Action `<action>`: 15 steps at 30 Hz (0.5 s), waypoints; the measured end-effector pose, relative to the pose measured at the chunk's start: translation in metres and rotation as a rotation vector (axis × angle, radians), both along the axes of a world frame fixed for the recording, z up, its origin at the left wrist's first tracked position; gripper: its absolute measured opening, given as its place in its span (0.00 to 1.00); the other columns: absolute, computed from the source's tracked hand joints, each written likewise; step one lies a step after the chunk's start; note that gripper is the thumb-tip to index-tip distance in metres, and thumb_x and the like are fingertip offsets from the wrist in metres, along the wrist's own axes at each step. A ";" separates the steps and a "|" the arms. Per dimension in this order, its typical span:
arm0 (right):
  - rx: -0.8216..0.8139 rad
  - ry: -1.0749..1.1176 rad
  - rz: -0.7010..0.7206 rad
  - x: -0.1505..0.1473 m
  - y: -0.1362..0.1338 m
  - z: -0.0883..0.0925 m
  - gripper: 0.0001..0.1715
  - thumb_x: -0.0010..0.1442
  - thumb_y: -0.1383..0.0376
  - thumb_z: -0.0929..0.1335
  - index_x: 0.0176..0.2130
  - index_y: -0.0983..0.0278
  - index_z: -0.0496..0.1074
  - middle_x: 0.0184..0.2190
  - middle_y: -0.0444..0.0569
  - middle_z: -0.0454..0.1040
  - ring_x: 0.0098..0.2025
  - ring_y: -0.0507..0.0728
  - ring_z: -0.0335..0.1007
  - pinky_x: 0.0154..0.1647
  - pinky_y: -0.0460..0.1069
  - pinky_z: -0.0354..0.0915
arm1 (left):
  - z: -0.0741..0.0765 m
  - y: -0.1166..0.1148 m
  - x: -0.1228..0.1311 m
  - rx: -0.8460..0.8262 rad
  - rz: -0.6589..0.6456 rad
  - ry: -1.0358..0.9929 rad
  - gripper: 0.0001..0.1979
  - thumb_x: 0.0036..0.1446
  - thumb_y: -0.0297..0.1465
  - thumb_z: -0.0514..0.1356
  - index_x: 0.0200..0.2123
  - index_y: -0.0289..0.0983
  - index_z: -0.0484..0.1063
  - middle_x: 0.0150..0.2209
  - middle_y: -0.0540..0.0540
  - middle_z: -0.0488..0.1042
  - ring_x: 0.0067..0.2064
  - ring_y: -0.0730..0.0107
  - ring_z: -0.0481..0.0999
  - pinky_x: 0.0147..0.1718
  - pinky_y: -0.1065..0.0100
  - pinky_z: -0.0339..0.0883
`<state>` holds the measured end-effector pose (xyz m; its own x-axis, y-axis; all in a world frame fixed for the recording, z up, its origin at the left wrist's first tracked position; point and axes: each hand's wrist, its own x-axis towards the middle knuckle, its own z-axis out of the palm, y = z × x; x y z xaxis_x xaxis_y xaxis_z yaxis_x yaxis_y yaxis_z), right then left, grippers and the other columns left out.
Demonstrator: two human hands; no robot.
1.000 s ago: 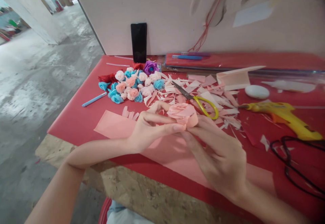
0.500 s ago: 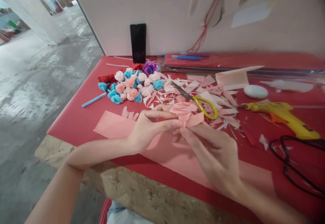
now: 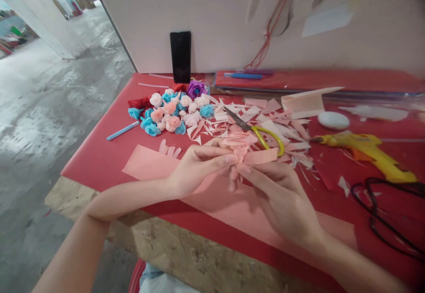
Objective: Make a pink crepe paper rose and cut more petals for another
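The paper flower (image 3: 240,140) is pink, the glue gun (image 3: 369,143) mostly yellow.

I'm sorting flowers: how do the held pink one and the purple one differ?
The left hand and right hand hold the pink flower; the purple flower lies near the phone. A strip juts from the pink flower; none shows on the purple flower. Both look layered.
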<state>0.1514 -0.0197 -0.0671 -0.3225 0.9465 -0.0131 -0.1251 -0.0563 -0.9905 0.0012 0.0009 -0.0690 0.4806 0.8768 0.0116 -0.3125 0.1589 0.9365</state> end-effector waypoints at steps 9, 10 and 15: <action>-0.023 0.044 0.025 -0.004 -0.001 -0.001 0.10 0.56 0.61 0.66 0.25 0.60 0.73 0.24 0.43 0.72 0.32 0.53 0.69 0.39 0.48 0.66 | -0.001 0.001 0.003 -0.036 0.028 -0.124 0.10 0.49 0.35 0.63 0.22 0.35 0.76 0.16 0.52 0.69 0.19 0.79 0.69 0.26 0.72 0.65; 0.041 -0.018 -0.019 -0.005 -0.002 0.000 0.09 0.55 0.61 0.66 0.26 0.60 0.73 0.26 0.44 0.72 0.33 0.53 0.69 0.37 0.48 0.66 | -0.001 0.000 0.003 -0.037 0.065 -0.118 0.09 0.48 0.34 0.64 0.21 0.36 0.76 0.16 0.52 0.69 0.20 0.80 0.68 0.25 0.73 0.65; 0.497 -0.449 -0.221 -0.006 -0.004 0.007 0.06 0.54 0.65 0.66 0.27 0.60 0.72 0.28 0.47 0.73 0.34 0.56 0.69 0.35 0.51 0.66 | 0.003 -0.002 0.006 -0.049 0.252 -0.077 0.05 0.39 0.33 0.68 0.19 0.38 0.77 0.23 0.51 0.68 0.25 0.79 0.68 0.26 0.74 0.66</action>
